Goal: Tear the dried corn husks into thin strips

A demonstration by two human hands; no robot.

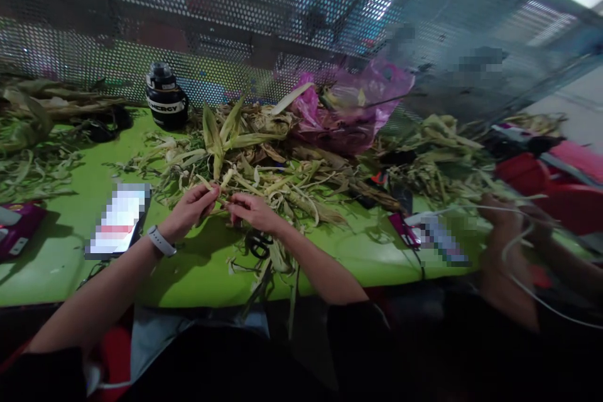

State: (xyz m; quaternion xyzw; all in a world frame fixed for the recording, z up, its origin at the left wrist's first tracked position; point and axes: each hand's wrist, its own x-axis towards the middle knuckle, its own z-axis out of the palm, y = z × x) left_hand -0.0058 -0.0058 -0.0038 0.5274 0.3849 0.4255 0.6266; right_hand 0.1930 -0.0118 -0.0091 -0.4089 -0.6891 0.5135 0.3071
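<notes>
My left hand (192, 207) and my right hand (252, 210) meet over the green table (198, 270), both pinched on a pale strip of corn husk (221, 195) between them. A white watch sits on my left wrist. A big heap of green and dry husks (264, 163) lies just beyond my fingers. Black scissors (258, 244) rest on the table under my right forearm, partly covered by husks.
A phone (120, 220) lies left of my left hand. A black jar (164, 97) stands at the back by the perforated metal screen. A pink plastic bag (348, 107) sits behind the heap. Another person's arms (506, 264) and a second phone (436, 232) are at the right.
</notes>
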